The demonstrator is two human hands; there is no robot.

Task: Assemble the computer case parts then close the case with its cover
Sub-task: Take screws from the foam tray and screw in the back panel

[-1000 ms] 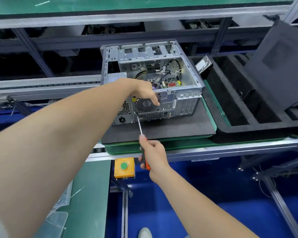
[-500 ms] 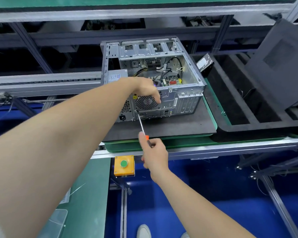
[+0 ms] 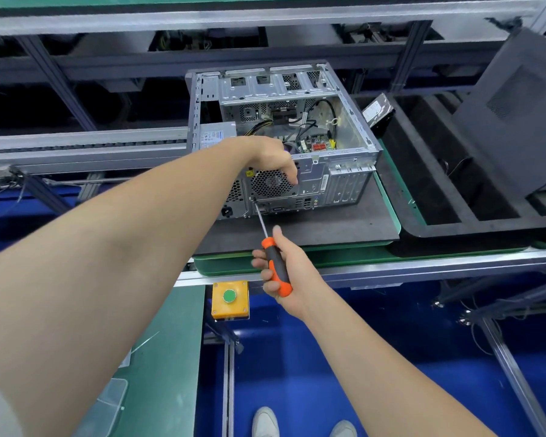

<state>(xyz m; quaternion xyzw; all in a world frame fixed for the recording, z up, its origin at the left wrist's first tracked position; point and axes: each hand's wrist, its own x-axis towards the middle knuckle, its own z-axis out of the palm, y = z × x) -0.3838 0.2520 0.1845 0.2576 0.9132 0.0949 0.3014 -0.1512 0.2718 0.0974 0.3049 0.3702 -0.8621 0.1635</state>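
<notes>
- computer case [image 3: 344, 152]: bare sheet-steel box, open side up, with cables and a green circuit board visible inside. The rear panel faces you and has a round honeycomb fan grille [image 3: 270, 184]. The case sits on a matt dark foam mat [image 3: 328, 225], which lies on a green tray [image 3: 328, 258] on the aluminium-railed worktop [image 3: 423, 264].
- Your left grip [image 3: 275, 159]: fingers curled down over the case's upper rear edge, fingertips on the fan grille, clasping the case.
- Your right grip [image 3: 297, 266]: wrapped round the handle of the screwdriver [image 3: 275, 263], thumb stretched along it.
- The screwdriver: rubbery orange-and-black handle and a slim bright steel shaft, slanted up and to the left. Its tip touches the rear panel at the grille's lower-left corner.
- dark grey panel [image 3: 517, 121]: flat and matt with a square perforated patch, leaning at the right, apart from the case.
- black foam tray [image 3: 454, 230]: deep rectangular slots. A hard drive [image 3: 377, 113] stands tilted in the slot nearest the case.
- yellow button box [image 3: 230, 310]: square, with a round green button, below the worktop's front rail.
</notes>
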